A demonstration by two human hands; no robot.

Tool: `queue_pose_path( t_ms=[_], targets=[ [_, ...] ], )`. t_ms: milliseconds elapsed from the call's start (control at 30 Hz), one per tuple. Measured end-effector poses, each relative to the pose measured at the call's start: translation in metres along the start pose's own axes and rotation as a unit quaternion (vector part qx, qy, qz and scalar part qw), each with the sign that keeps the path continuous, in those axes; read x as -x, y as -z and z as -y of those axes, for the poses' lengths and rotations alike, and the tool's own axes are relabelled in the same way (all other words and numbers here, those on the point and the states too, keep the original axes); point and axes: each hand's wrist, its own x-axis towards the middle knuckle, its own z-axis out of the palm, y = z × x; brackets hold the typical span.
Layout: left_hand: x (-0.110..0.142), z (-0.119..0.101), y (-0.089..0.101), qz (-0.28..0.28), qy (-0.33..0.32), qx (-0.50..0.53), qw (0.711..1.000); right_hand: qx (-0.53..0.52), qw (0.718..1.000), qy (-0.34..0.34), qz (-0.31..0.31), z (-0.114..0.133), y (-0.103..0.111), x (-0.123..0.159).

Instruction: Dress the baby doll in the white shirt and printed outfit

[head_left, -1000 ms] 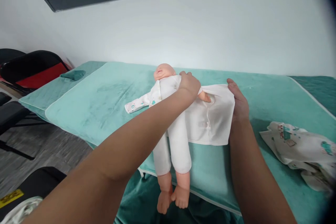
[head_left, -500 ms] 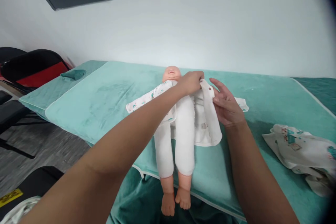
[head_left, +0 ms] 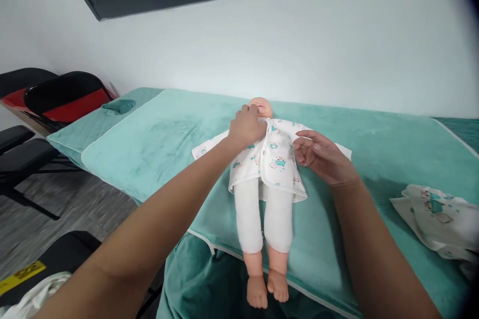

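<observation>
In the head view, taking the jacket as the clock's centre and the wall as 12, a bald, flesh-coloured baby doll (head_left: 277, 286) lies face up on a pale-green plush bed cover (head_left: 160, 132), head at 12 and bare feet at 6. It wears white fuzzy leggings (head_left: 279, 217) and the long-sleeved white cloth jacket with small teal prints (head_left: 279, 162), whose front panels come together over the chest; its sleeves reach to 9 and 3.

The left hand (head_left: 247, 127), at 11, lies bent over the jacket's neckline, beside the doll's chin; whether it pinches the cloth, I cannot tell. The right hand (head_left: 324, 157), at 3, has its fingers parted and loosely curled above the sleeve; contact is unclear.

Between 3 and 4 lies a crumpled white printed cloth (head_left: 441, 222). Black-and-red folding chairs (head_left: 69, 92) stand between 9 and 10.
</observation>
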Motion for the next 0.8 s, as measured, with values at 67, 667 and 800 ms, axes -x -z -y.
queue_pose_path(
  t_ms=[67,667,800],
  targets=[
    [0.000,-0.001,0.006,0.018,0.019,0.004,1.000,0.005,1.000,0.007,-0.007,-0.003,-0.001,-0.003],
    [-0.015,0.001,0.004,-0.067,0.034,0.275,0.959,0.016,1.000,0.009,0.001,-0.009,0.001,-0.006],
    [-0.008,-0.007,0.000,-0.032,-0.003,0.135,0.990,0.018,1.000,0.007,0.001,-0.010,0.001,-0.006]
  ],
)
